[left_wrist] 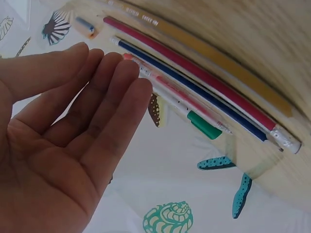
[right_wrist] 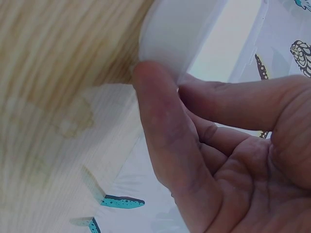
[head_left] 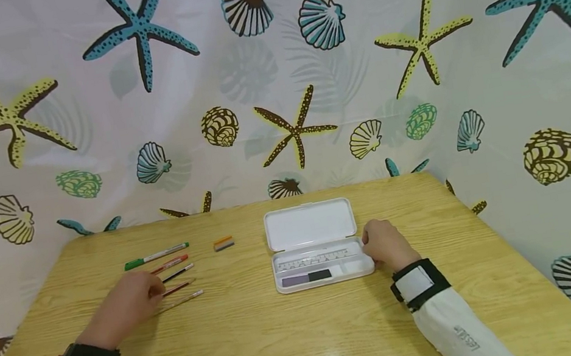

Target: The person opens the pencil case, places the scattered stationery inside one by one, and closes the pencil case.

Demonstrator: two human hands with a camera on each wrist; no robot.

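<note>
A white pencil case (head_left: 310, 225) lies open on the table, its lid folded back. My right hand (head_left: 388, 244) pinches the case's right end between thumb and fingers; the right wrist view shows the grip on its white rounded corner (right_wrist: 175, 39). Over the near ends of a row of writing tools hovers my left hand (head_left: 129, 303), fingers gently bent and nothing between them. The row holds a yellow pencil (left_wrist: 228, 63), a red pencil (left_wrist: 194, 73), a blue pencil (left_wrist: 194, 87), a red pen (head_left: 171, 263) and a green-capped marker (head_left: 159, 256).
Inside the case sit a clear ruler (head_left: 313, 259), a purple block (head_left: 295, 280) and a black block (head_left: 320, 275). A small orange and grey piece (head_left: 223, 243) lies between the pens and the case. A patterned curtain (head_left: 240, 172) stands behind the wooden table (head_left: 245, 350).
</note>
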